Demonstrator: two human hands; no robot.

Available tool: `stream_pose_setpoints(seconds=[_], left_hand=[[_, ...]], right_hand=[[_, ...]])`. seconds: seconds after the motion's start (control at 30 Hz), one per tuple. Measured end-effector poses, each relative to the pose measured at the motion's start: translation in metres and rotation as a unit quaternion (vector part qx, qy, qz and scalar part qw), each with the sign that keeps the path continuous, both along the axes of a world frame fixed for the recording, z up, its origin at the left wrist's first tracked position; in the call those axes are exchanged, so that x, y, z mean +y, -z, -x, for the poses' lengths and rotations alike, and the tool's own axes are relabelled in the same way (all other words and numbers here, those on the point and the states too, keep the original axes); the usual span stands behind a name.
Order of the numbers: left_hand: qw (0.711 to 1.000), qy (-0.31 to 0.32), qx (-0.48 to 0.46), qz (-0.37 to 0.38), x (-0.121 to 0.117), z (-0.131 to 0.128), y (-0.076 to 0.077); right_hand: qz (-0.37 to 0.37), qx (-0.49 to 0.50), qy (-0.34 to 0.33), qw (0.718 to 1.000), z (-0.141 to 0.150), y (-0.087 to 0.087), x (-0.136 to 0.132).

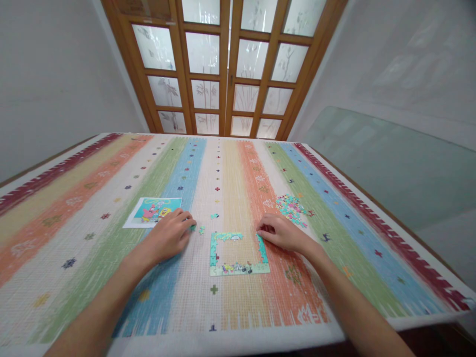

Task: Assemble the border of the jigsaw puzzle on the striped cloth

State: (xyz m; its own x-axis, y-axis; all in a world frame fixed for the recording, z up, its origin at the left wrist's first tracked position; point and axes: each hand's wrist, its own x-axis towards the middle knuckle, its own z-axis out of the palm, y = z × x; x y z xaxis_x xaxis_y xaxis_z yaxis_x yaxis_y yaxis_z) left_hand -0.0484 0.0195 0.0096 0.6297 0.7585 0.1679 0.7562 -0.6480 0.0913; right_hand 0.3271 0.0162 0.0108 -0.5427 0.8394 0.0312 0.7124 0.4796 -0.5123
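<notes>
A jigsaw puzzle border lies partly assembled in front of me, with a gap along its upper right edge and its middle unfilled. My left hand is closed, its fingertips pinching a small green puzzle piece left of the border. Two loose pieces, one teal and one greenish, lie nearby. At the border's upper right corner, my right hand has its fingers curled together, the tips touching the corner; whatever they pinch is hidden. A reference picture of cartoon characters sits partly behind my left hand.
Beyond my right hand is a pile of loose puzzle pieces. Everything rests on a striped tablecloth. A pale greenish panel leans along the right wall, and wooden glass-paned doors stand past the table's far edge.
</notes>
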Motion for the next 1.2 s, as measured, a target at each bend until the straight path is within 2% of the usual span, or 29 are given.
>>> stream_pose_setpoints(seconds=[0.23, 0.57, 0.93, 1.2], left_hand=[[1.0, -0.008, 0.003, 0.007, -0.001, -0.003, -0.005], [1.0, -0.005, -0.018, 0.007, -0.001, -0.002, -0.002], [0.999, 0.004, -0.025, 0.025, -0.002, -0.004, -0.004], [0.999, 0.019, -0.045, 0.019, -0.006, -0.02, 0.003]], right_hand=[[-0.002, -0.007, 0.002, 1.0, 0.001, -0.001, 0.0], [-0.006, -0.02, -0.003, 1.0, 0.002, -0.006, -0.002], [-0.013, -0.021, -0.007, 1.0, 0.002, -0.003, -0.001], [-0.014, -0.017, -0.01, 1.0, 0.003, -0.004, -0.001]])
